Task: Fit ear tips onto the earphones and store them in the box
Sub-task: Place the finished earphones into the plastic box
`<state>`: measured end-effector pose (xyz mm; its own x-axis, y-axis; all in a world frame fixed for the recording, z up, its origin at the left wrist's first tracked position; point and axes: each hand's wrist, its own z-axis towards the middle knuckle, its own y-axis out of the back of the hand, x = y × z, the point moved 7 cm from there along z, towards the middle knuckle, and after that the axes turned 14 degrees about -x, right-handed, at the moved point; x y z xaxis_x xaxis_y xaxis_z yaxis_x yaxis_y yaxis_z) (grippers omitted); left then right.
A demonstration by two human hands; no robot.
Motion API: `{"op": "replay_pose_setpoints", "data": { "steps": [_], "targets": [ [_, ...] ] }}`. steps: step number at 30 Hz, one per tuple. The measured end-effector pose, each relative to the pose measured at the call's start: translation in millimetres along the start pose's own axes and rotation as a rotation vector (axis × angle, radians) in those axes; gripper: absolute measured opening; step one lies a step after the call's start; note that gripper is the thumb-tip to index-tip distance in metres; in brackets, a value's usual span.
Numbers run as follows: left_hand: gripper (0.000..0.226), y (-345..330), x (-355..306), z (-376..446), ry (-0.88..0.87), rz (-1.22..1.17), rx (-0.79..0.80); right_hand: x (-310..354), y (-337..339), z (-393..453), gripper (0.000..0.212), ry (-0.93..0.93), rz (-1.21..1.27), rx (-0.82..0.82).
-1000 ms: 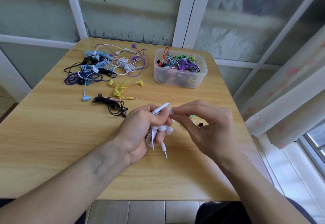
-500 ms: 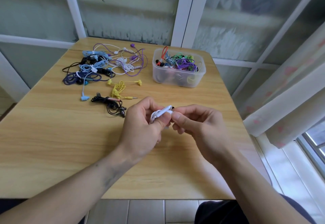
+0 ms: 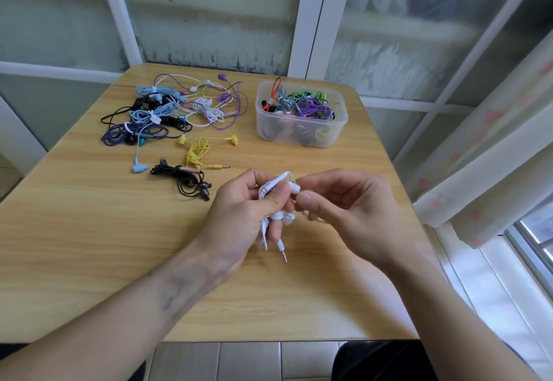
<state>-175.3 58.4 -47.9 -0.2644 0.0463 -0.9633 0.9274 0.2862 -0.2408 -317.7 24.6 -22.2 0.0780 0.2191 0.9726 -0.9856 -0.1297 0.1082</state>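
Observation:
My left hand (image 3: 239, 210) grips a bundled pair of white earphones (image 3: 273, 189) above the table's middle. Their cable, two buds and the jack plug (image 3: 282, 252) hang out below the fist. My right hand (image 3: 344, 204) pinches one white earbud tip (image 3: 295, 188) right next to my left thumb. The clear plastic box (image 3: 300, 138) stands at the back right, holding several coloured earphones.
A pile of blue, purple, white and black earphones (image 3: 167, 111) lies at the back left of the wooden table (image 3: 89, 231). Yellow earphones (image 3: 199, 153) and black earphones (image 3: 185, 181) lie nearer my left hand. A curtain (image 3: 493, 156) hangs at the right.
My left hand has turned, so the buds and jack plug hang below it in view again. My right fingers stay pinched at the earbud by my left thumb.

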Motion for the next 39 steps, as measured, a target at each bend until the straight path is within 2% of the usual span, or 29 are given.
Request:
{"op": "replay_pose_setpoints", "data": {
  "steps": [3, 7, 11, 13, 15, 17, 20, 23, 28, 35, 39],
  "targets": [
    [0.028, 0, 1, 0, 0.031, 0.014, 0.007, 2, 2, 0, 0.023, 0.001, 0.008, -0.011],
    [0.015, -3, 5, -3, 0.088, 0.047, 0.029, 5, 2, -1, 0.012, 0.078, -0.096, -0.028],
    [0.019, -1, 10, -1, 0.163, -0.019, -0.023, 0, 12, 5, 0.012, 0.044, -0.172, -0.065],
    [0.022, 0, 12, 0, 0.207, -0.084, -0.048, -4, 27, 13, 0.009, 0.083, -0.349, -0.108],
    [0.024, 0, 13, 1, 0.255, -0.147, -0.059, -9, 44, 19, 0.011, 0.140, -0.637, -0.125],
    [0.023, -2, 15, 0, 0.309, -0.220, -0.063, -15, 57, 22, 0.012, 0.106, -0.789, -0.075],
    [0.020, -5, 18, -1, 0.364, -0.281, -0.056, -26, 64, 19, 0.011, 0.039, -0.888, 0.065],
    [0.026, -7, 19, -2, 0.382, -0.273, -0.014, -30, 62, 17, 0.010, 0.019, -0.921, 0.128],
    [0.026, -15, 22, -10, 0.406, -0.135, 0.118, -32, 58, 19, 0.015, 0.039, -0.922, 0.074],
    [0.024, -16, 24, -11, 0.461, -0.243, 0.126, -35, 52, 19, 0.020, 0.066, -0.847, 0.083],
    [0.020, -15, 22, -12, 0.442, -0.215, 0.128, -22, 58, 18, 0.017, 0.111, -0.773, 0.032]
  ]
}}
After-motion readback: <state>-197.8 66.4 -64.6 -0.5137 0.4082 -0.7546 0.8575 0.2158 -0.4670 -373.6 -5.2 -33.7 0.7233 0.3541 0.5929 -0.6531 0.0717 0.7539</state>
